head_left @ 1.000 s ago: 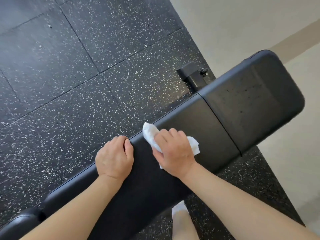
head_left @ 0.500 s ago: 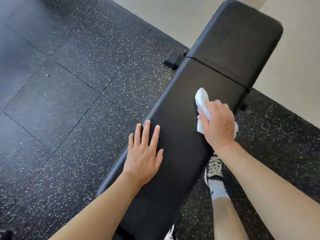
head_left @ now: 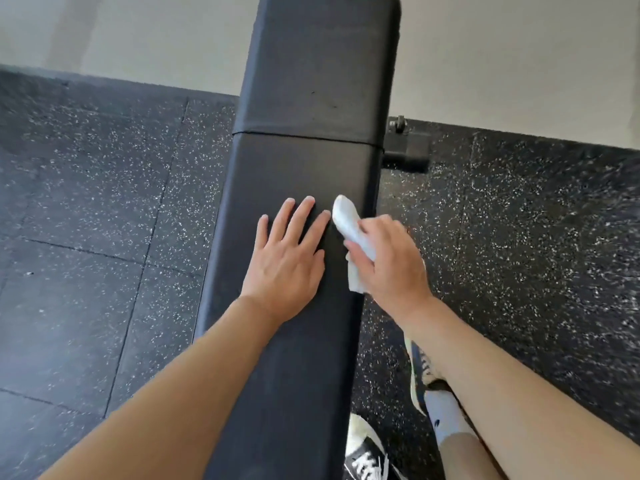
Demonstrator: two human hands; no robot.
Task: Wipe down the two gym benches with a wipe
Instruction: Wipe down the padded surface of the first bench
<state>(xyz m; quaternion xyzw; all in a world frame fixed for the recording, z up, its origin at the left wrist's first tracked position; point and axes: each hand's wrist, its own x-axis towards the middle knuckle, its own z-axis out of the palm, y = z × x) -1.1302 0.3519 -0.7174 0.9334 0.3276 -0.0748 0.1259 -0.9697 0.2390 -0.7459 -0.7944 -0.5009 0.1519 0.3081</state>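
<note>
A long black padded gym bench (head_left: 304, 161) runs straight away from me up the middle of the view, with a seam between its near pad and far pad. My left hand (head_left: 289, 261) lies flat on the near pad, fingers spread. Just to its right, my right hand (head_left: 388, 261) is closed on a crumpled white wipe (head_left: 349, 223) and presses it against the pad's right edge. Only one bench is in sight.
Black speckled rubber floor tiles (head_left: 104, 209) lie on both sides of the bench. A pale floor (head_left: 156, 39) begins beyond the mat. The bench's black metal foot (head_left: 407, 147) sticks out at the right. My feet in sneakers (head_left: 367, 452) stand right of the bench.
The view has swung so the bench now points straight ahead. My left hand went from gripping the edge to lying flat. My right hand with the wipe now sits close beside it.
</note>
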